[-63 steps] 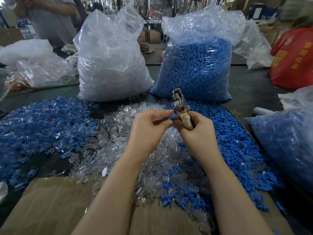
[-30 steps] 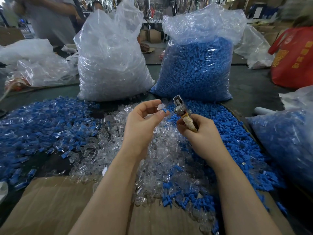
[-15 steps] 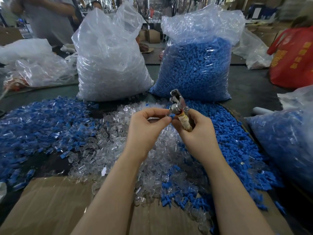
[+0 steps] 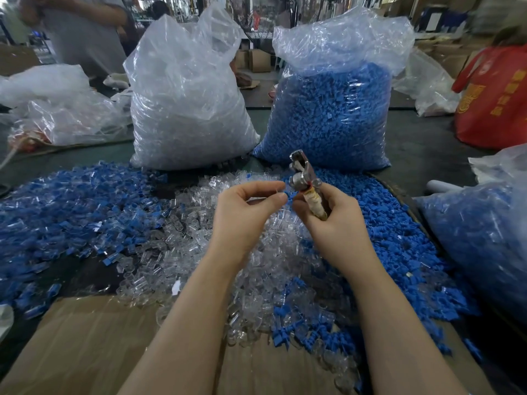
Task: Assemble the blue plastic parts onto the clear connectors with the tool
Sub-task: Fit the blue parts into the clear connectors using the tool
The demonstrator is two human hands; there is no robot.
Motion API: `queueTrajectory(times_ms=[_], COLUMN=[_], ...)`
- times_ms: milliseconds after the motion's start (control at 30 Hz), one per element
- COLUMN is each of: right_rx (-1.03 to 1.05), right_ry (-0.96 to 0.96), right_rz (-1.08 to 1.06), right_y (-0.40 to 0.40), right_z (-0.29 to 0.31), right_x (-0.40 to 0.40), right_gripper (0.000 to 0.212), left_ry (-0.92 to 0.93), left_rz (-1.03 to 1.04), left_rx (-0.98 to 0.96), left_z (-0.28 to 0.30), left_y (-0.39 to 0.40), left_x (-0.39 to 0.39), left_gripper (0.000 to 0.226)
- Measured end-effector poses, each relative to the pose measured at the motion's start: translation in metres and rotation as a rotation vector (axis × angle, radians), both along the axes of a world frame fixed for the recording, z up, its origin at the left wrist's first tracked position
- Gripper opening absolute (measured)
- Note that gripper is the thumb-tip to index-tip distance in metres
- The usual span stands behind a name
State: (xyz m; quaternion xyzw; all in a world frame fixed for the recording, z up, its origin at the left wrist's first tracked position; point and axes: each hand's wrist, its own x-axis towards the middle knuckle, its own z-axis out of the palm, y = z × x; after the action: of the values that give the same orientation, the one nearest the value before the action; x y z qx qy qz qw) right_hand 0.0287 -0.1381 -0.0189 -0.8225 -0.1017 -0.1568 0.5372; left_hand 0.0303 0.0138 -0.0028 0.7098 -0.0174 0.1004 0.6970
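The right hand (image 4: 336,220) grips a metal tool (image 4: 303,178) by its tape-wrapped handle. The left hand (image 4: 242,212) pinches a small blue part (image 4: 290,194) against it, above glossy clear connectors (image 4: 176,240)

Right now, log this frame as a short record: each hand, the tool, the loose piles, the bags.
left hand: pinches a small blue part beside the tool
right hand: grips the tool, metal head up
loose piles: clear connectors centre, blue parts on the right
bags: clear bag, blue bag, both behind the piles
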Motion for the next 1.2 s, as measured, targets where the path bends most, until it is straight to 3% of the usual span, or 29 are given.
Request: queueTrajectory(times_ms=[133, 367, 733, 1200], right_rx=[0.04, -0.099, -0.16, -0.331], right_ry=[0.092, 0.2, 0.213, 0.158], right_rz=[0.019, 0.114, 0.156, 0.033], right_y=[-0.0082, -0.0071, -0.0043, -0.0028], right_z=[-0.0023, -0.0011, 0.0015, 0.0015], right_x=[0.0023, 0.0016, -0.002, -0.005], right_gripper=[0.005, 0.006, 0.007, 0.013], left_ry=[-0.045, -0.157, -0.189, -0.156], left_rz=[0.051, 0.035, -0.009, -0.053], left_rx=[-0.084, -0.123, -0.076, -0.068], left_z=[-0.0012, -0.0006, 0.0019, 0.0014], left_y=[0.0019, 0.0033, 0.0057, 0.0089], left_x=[0.0038, 0.0023, 0.0011, 0.0004], left_gripper=[0.021, 0.026, 0.031, 0.03])
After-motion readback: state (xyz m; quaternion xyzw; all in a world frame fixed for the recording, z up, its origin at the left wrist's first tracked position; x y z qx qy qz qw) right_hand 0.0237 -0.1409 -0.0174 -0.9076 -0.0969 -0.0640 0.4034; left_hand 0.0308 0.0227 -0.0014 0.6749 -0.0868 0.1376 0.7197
